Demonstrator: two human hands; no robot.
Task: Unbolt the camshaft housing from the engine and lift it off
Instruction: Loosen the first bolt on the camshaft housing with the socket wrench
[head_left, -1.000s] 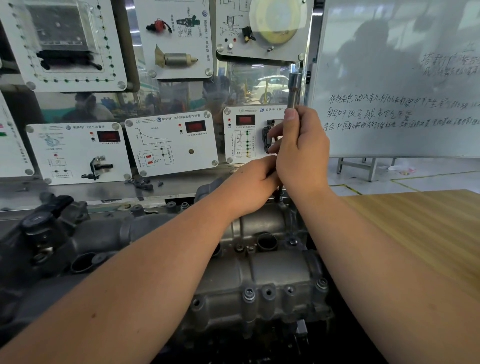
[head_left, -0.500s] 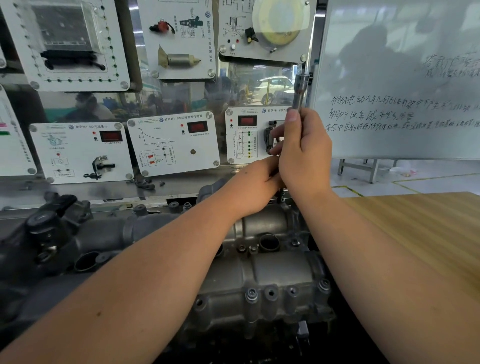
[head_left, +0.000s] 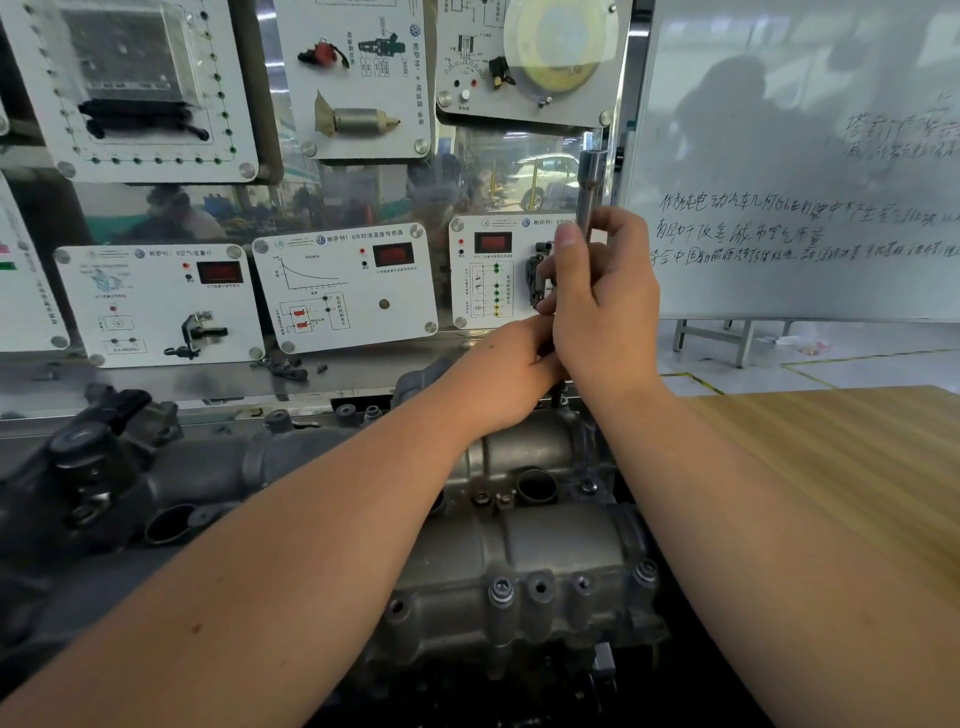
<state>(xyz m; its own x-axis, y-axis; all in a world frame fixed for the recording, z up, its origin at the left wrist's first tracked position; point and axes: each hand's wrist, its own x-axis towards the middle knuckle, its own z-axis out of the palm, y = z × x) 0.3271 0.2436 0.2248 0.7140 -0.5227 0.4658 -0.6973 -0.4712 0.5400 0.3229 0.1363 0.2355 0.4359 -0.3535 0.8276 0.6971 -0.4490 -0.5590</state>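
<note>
Socket wrench (head_left: 590, 182) upright, right hand (head_left: 602, 306) gripping; left hand (head_left: 511, 374) fingers hidden

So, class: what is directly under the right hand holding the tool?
The left hand, touching the right hand, then the camshaft housing's far edge. The socket tool's lower end and any bolt are covered.

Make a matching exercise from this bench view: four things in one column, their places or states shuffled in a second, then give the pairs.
Things
1. socket tool
2. camshaft housing
3. whiteboard
4. wooden tabletop

Places or states
A. bears handwritten lines, far right
B. upright, gripped by the right hand
C. grey metal, under both forearms
D. bare, right of the engine

Pairs: 1-B, 2-C, 3-A, 4-D
</note>
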